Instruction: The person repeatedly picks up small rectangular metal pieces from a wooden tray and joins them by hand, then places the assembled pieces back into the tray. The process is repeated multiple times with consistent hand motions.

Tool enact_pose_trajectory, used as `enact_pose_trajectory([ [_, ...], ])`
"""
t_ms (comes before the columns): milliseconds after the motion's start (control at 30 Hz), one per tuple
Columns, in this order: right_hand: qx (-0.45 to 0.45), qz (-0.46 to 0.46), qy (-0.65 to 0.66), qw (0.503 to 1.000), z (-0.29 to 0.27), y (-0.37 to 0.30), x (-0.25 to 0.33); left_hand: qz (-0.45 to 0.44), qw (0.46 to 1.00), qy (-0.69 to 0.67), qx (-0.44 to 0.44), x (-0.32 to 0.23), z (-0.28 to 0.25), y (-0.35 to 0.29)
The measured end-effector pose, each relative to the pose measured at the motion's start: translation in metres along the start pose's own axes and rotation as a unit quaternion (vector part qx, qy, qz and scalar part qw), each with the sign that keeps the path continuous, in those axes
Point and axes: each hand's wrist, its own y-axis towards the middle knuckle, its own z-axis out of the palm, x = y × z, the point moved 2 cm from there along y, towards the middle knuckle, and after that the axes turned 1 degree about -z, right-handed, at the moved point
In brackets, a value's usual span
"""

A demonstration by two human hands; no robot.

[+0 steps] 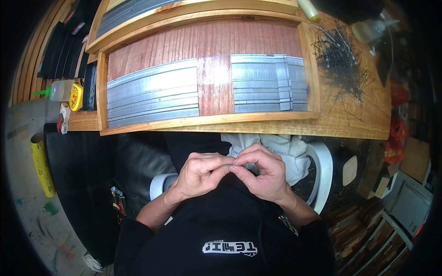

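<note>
My left hand [204, 172] and my right hand [261, 171] meet in front of my chest, below the front edge of the table. Thumb and forefinger are pinched on each hand, and the fingertips come together. Whatever lies between them is tiny and mostly covered by the fingers; I cannot make out its kind. Beyond the hands, a wooden tray [207, 120] rests on the table. Inside it are grey metallic-looking strips laid side by side, a wide stack [152, 92] on the left and a narrower stack [255, 85] on the right.
Dark thin scraps [338, 57] lie heaped right of the tray. A squeeze bottle [368, 30] stands behind them. At the left are a yellow tape measure [76, 97] and a bottle with a green nozzle [61, 90]. White cloth [292, 156] hangs beyond my right hand.
</note>
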Motion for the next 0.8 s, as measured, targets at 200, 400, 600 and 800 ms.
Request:
enact_pose_trajectory([
  [200,-0.001,-0.004,-0.017,1.0,0.0005,0.0018,0.0033,0.006,1.0,-0.007,-0.008,-0.0016,0.0009,0.0002],
  [400,0.001,0.003,-0.015,1.0,0.0003,0.002,0.0043,0.01,1.0,-0.01,-0.005,0.0001,0.0009,-0.0004],
  [600,0.001,0.002,-0.013,1.0,0.0007,0.0012,0.0028,0.016,1.0,-0.008,-0.008,-0.0005,0.0008,-0.0003],
  [800,0.0,0.005,-0.011,1.0,0.0002,0.0023,0.0047,0.012,1.0,-0.007,-0.005,-0.0011,0.0001,0.0],
])
